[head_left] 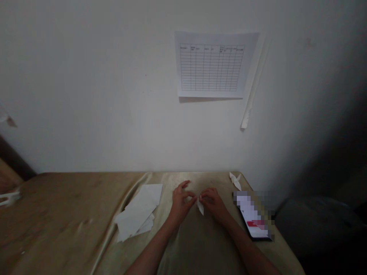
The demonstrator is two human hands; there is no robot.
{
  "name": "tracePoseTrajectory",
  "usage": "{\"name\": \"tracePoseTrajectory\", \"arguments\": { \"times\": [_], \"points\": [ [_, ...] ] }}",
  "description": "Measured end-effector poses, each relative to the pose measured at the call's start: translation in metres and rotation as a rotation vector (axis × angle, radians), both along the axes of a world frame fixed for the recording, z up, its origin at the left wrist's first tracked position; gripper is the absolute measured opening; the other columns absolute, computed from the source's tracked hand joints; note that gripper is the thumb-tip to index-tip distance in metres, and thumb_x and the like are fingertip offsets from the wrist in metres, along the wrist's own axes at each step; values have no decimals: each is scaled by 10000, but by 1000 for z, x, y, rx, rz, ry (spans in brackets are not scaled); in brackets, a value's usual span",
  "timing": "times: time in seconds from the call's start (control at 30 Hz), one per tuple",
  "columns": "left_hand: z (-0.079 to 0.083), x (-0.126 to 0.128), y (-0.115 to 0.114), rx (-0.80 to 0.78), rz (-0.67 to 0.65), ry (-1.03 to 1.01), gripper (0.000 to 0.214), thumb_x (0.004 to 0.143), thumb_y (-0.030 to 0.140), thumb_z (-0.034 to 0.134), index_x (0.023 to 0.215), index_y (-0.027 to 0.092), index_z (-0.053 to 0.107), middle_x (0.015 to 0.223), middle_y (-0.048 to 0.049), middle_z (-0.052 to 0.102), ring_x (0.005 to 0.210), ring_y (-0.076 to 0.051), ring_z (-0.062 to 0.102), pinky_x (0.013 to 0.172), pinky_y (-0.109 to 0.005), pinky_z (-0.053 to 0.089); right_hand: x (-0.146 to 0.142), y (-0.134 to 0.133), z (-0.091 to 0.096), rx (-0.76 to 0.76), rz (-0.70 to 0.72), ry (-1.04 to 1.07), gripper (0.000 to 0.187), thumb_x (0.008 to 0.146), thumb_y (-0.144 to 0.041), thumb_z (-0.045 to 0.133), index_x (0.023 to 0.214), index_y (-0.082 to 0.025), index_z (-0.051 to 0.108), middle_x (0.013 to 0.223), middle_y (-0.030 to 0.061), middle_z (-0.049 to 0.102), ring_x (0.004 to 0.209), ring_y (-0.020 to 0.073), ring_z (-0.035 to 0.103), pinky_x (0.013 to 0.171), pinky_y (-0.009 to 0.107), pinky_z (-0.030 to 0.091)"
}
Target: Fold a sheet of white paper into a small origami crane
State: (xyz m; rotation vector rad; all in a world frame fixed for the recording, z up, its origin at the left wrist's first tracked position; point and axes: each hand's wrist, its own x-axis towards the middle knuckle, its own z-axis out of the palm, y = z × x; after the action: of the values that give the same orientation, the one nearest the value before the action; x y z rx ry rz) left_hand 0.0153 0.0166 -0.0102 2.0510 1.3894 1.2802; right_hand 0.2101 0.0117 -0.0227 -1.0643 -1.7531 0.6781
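Note:
A small piece of folded white paper (200, 207) is pinched between my two hands above the cloth-covered table. My left hand (182, 198) grips it with thumb and forefinger, its other fingers lifted and bent. From the other side my right hand (213, 202) pinches it too, fingers curled. The paper's pointed lower end hangs down between the hands; its upper part is hidden by my fingertips. Another folded white paper shape (235, 181) with pointed ends lies near the table's back right corner.
Loose white paper sheets (140, 208) lie overlapped left of my hands. To the right a phone (252, 219) with a lit, partly blurred screen rests near the table edge. A printed table sheet (212, 68) hangs on the wall, beside a white strip (254, 88).

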Motion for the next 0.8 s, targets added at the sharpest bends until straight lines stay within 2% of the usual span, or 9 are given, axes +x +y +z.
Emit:
{"name": "tracePoseTrajectory", "arguments": {
  "times": [0.23, 0.4, 0.57, 0.73, 0.8],
  "points": [
    [-8, 5, 2, 15, 33, 15, 53, 777, 243, 762, 809, 270, 794, 1388, -64, 579, 1170, -273, 585, 1042, -527, 464, -1, -1, 1, 26, -7, -31, 244, 913, -457, 604, 836, -242, 691, 994, 57, 676, 1080, 241, 543, 996, 407, 405],
    [-5, 6, 0, 6, 27, 65, 51, 718, 234, 812, 748, 269, 791, 1399, -60, 570, 1187, -294, 575, 1056, -538, 443, -2, -2, 0, 35, 1, -69, 222, 915, -450, 616, 855, -253, 697, 1008, 51, 659, 1113, 243, 510, 1014, 412, 385],
    [-3, 5, -2, 33, 9, 56, 87, 730, 188, 765, 776, 258, 785, 1419, -66, 543, 1214, -287, 553, 1066, -520, 441, -3, -1, -4, 44, 4, -90, 218, 917, -452, 618, 858, -259, 702, 1036, 51, 648, 1139, 246, 493, 1035, 420, 374],
    [-2, 1, -1, 45, 30, 26, 52, 750, 199, 744, 768, 239, 773, 1445, -69, 509, 1223, -285, 541, 1070, -523, 442, 0, 0, -7, 24, -52, -76, 229, 882, -438, 660, 1032, -268, 687, 1104, 62, 632, 1164, 259, 486, 1049, 433, 374],
    [-1, -2, -1, 40, 62, 3, 35, 782, 237, 735, 783, 237, 770, 1456, -69, 501, 1227, -279, 538, 1077, -526, 439, 2, 0, -7, 10, -112, -67, 241, 853, -431, 685, 1025, -262, 679, 1101, 68, 628, 1154, 268, 490, 1043, 442, 382]
  ]
}}
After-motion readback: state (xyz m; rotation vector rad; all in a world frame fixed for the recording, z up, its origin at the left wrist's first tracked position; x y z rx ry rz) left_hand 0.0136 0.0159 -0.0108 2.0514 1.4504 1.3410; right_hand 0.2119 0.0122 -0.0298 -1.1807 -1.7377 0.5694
